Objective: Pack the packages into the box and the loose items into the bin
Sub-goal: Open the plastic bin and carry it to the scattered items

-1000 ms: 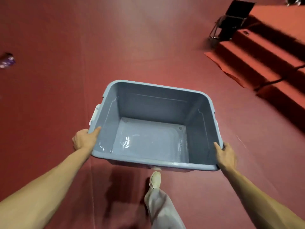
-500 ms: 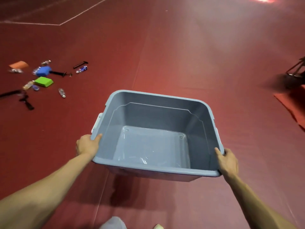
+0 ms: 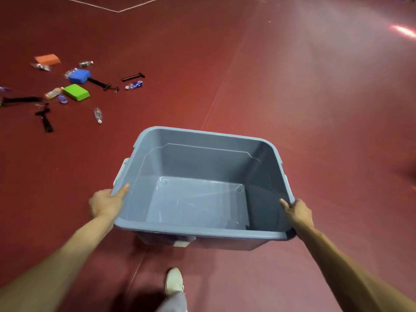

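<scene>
I carry an empty grey-blue plastic bin point(image 3: 202, 230) in front of me, above the red floor. My left hand point(image 3: 105, 202) grips its left rim, thumb on the rim's inner side. My right hand point(image 3: 298, 212) grips the right rim near the front corner. Far to the left, items lie scattered on the floor: an orange package point(image 3: 47, 59), a blue package point(image 3: 79, 76), a green package point(image 3: 76, 92), several plastic bottles such as one point(image 3: 98, 115) nearest the bin, and black strap-like pieces point(image 3: 45, 121).
The red floor point(image 3: 292, 86) stretches ahead and to the right, with a white line point(image 3: 117, 10) at the top left. My foot in a pale shoe point(image 3: 173, 280) steps below the bin.
The view has swung left and the stairs at the right are gone. The scattered items have come into view and drawn nearer. Both hands keep their grip on the bin.
</scene>
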The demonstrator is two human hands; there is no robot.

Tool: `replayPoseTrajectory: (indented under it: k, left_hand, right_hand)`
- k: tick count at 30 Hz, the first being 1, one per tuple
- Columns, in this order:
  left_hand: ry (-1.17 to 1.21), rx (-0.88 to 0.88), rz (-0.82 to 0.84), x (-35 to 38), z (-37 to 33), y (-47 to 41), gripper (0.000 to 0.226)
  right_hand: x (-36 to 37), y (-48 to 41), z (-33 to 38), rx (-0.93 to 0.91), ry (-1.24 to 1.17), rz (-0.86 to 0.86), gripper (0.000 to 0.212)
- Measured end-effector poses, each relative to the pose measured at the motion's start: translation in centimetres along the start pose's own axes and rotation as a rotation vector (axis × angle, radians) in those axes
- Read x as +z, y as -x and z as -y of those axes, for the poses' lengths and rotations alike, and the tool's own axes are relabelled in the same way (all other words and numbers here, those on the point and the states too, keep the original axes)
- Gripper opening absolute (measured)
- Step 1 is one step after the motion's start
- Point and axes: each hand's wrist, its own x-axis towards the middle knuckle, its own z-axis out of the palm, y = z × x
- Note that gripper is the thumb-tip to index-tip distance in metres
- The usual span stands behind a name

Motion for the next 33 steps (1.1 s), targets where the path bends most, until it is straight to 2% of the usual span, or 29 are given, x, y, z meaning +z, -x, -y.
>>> replayPoseTrajectory:
  k: [12, 21, 28, 33]
  left_hand:
    - [-0.024, -0.146, -0.068, -0.5, -9.5, -23.1, 0.048]
    - [-0.095, -0.258, -0.232, 3.6, -18.8, -41.0, 0.051]
    - [-0.007, -0.273, -0.306, 4.9, -26.8, -53.6, 0.054]
    - [0.067, -0.288, -0.334, 5.9, -28.9, -64.7, 0.053]
  right_hand:
    - [8.6, -16.5, 27.7, -0.207, 0.123, 0.020, 0.042]
    - [16.8, -33.2, 49.5, -0.330, 0.128, 0.121, 0.039]
    - [20.1, -42.1, 66.2, -0.392, 0.118, 0.115, 0.040]
    - [24.9, -46.8, 77.9, -0.451, 0.116, 0.096, 0.039]
